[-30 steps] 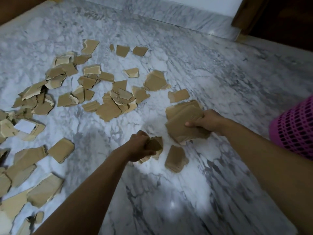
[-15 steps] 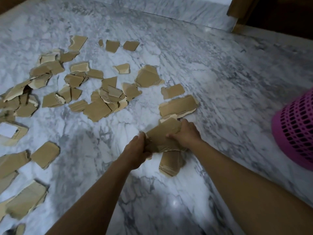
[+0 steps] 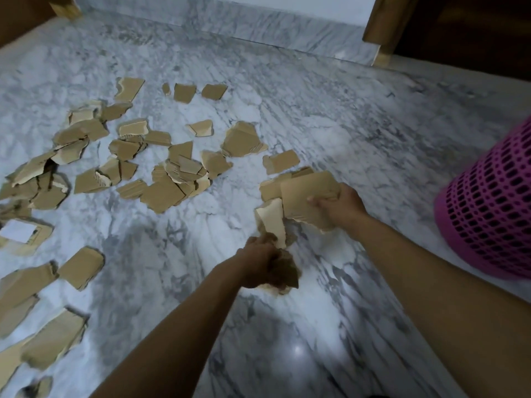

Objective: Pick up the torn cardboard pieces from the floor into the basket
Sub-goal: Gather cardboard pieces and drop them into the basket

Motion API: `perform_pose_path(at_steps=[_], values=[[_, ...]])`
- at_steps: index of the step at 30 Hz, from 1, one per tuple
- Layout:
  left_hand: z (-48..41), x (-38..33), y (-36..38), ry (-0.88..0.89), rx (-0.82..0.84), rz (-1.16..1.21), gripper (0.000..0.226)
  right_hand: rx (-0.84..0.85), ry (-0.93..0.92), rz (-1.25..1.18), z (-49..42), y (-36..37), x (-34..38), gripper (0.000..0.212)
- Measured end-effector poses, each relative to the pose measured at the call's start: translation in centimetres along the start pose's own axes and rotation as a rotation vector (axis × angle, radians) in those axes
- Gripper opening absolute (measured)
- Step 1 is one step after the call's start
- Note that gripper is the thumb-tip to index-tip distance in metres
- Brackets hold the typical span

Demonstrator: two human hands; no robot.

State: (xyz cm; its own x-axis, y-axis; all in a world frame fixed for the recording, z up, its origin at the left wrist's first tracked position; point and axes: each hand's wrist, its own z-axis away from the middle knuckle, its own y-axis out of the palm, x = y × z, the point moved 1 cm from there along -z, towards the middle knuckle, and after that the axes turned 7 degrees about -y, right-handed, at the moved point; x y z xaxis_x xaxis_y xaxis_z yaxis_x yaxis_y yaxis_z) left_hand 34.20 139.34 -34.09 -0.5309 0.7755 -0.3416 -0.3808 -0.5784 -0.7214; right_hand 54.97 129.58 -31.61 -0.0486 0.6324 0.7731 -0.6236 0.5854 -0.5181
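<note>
Far left, torn cardboard pieces (image 3: pixel 86 139) lie strewn across the marble floor (image 3: pixel 330 124), many overlapping in loose heaps. One labelled piece (image 3: pixel 20 232) with a white sticker sits at the left edge, and bigger slabs run down the lower left corner.

Moving in, a dense cluster (image 3: pixel 175 179) fills the middle, with three small scraps (image 3: pixel 184 92) set apart beyond it.

Now your left hand (image 3: pixel 257 262): its fingers (image 3: pixel 273 254) are curled tight round a small bundle of pieces (image 3: pixel 284 275), a pale strip (image 3: pixel 273 222) poking up out of the fist and a darker chunk hanging below it.

Just to the right and further out, your right hand (image 3: pixel 340 206) has its fingers clamped over the near edge of a large piece (image 3: pixel 304 196), which tilts up toward you. Its lower corner is close to the pale strip in your left fist; I cannot tell whether they touch. A flat piece (image 3: pixel 268 188) peeks out behind it, and another (image 3: pixel 281 161) lies just beyond.

Far right, the pink mesh basket (image 3: pixel 488 219) stands on the floor, near your right forearm and apart from every piece. Nothing of its inside is visible.
</note>
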Motion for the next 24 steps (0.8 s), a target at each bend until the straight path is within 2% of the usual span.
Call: perform_pose_path(at_steps=[3, 6, 8, 11, 14, 18, 21, 24], values=[[-1.2, -1.8, 1.8, 0.04, -0.098, -0.202, 0.051, 0.001, 0.017, 0.01, 0.0, -1.4, -0.4, 0.086], [-1.7, -1.5, 2.6, 0.044, -0.2, -0.218, 0.048, 0.018, 0.02, -0.016, 0.0, -2.0, -0.8, 0.079], [-1.8, -1.2, 2.8, 0.037, -0.193, -0.196, 0.049, 0.02, 0.022, -0.037, 0.0, -2.1, -1.4, 0.073], [-2.2, -0.7, 2.6, 0.019, -0.164, -0.06, 0.047, 0.016, 0.022, -0.102, 0.0, -1.8, -1.9, 0.067], [-1.7, -0.1, 2.0, 0.004, -0.151, 0.133, 0.041, 0.013, 0.006, -0.14, 0.3, -1.2, -1.4, 0.071], [0.3, 3.4, -0.3, -0.147, -0.135, 0.468, 0.049, -0.025, 0.005, -0.214, 0.6, 0.8, 0.2, 0.07], [2.2, 6.8, -2.3, -0.243, -0.178, 0.539, 0.046, -0.115, 0.051, -0.237, 0.9, 3.7, 1.4, 0.074], [3.9, 9.4, -3.4, -0.299, -0.222, 0.54, 0.042, -0.322, 0.071, -0.274, 1.6, 6.2, 1.9, 0.07]])
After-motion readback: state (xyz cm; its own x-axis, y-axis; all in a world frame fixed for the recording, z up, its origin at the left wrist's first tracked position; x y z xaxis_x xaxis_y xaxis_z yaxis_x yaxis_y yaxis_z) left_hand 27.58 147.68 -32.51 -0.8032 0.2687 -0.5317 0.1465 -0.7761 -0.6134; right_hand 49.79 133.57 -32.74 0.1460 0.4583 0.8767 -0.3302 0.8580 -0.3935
